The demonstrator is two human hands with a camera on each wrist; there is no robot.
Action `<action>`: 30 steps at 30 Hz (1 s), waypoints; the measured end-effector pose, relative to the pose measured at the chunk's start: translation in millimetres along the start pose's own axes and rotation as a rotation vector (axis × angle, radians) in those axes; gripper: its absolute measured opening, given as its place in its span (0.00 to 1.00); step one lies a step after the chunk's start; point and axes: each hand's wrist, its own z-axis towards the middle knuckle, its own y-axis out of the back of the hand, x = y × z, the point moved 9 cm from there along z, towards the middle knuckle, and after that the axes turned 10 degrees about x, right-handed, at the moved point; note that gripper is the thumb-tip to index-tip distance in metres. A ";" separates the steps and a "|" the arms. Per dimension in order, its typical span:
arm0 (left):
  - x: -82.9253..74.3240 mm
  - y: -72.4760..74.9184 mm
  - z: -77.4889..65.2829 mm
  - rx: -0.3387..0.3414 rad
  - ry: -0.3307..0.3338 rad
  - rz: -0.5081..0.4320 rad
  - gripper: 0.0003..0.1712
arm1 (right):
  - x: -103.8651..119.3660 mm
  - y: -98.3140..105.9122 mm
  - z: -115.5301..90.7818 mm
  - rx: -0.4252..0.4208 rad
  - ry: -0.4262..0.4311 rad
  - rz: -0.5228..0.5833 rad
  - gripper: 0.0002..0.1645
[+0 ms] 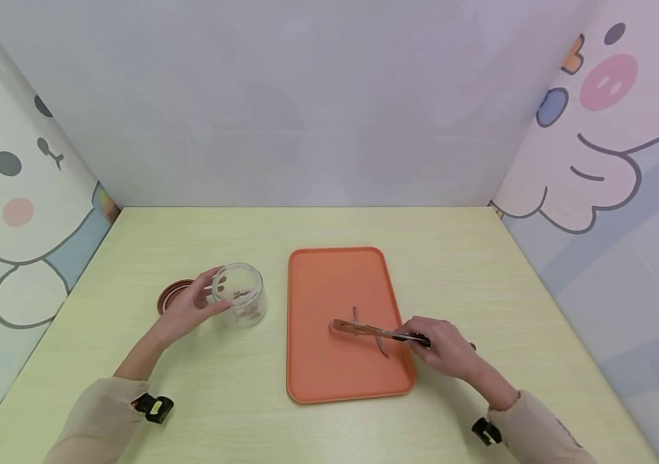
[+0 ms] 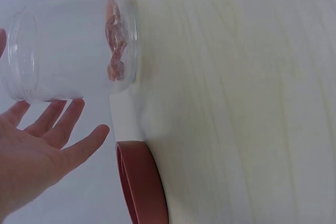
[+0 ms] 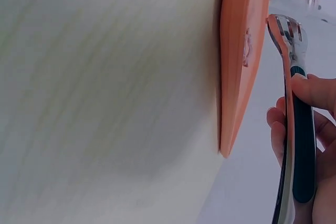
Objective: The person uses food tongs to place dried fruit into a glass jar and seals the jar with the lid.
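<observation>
My left hand (image 1: pixel 187 312) holds a clear glass jar (image 1: pixel 250 312) by its sides, thumb on the near side and fingers on the far side. Several small reddish-brown pieces (image 2: pixel 116 45) lie at the jar's bottom, seen in the left wrist view. In my right hand (image 1: pixel 444 345) is a pair of metal tongs (image 3: pixel 296 51) with dark green grips, pinched between thumb and fingers. The tongs' heads reach left over an orange tray (image 1: pixel 335 374). On the tray lie thin dark strips, one strip (image 1: pixel 382 347) under the tongs and another strip (image 1: pixel 355 313) just beyond.
A round reddish-brown lid (image 2: pixel 142 182) rests on the pale wood-patterned table (image 1: pixel 236 412), left of the jar and partly behind my left hand. Walls with cartoon prints stand at the left and right, and a plain wall (image 1: pixel 306 129) at the back.
</observation>
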 end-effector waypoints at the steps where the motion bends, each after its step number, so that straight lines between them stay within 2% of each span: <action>1: 0.1 -0.1 0.1 0.000 0.001 -0.001 0.40 | 0.3 2.0 1.2 -0.006 0.005 -0.007 0.17; 5: 0.2 -0.3 0.2 0.002 0.001 -0.004 0.40 | 1.2 9.8 7.4 -0.019 0.019 -0.019 0.16; 8: 0.5 -0.6 0.5 0.003 0.002 -0.004 0.40 | 0.7 15.5 13.1 -0.012 0.007 -0.028 0.05; 9: 0.5 -0.6 0.6 0.003 0.002 -0.003 0.40 | 0.7 17.6 15.2 -0.011 0.005 -0.033 0.05; 12: 0.1 -0.6 0.7 0.001 -0.002 -0.004 0.40 | 3.3 25.3 22.4 -0.023 0.020 -0.048 0.11; 15: -0.5 -0.5 0.5 -0.001 -0.003 0.001 0.40 | 9.1 34.4 31.0 -0.052 0.056 -0.056 0.05; 19: -0.2 -0.1 0.1 -0.001 0.006 0.010 0.40 | 16.5 42.8 42.8 -0.072 0.089 -0.066 0.16; 30: 0.4 0.4 -0.3 0.004 0.014 0.003 0.41 | 37.0 47.7 75.2 -0.071 0.165 -0.030 0.14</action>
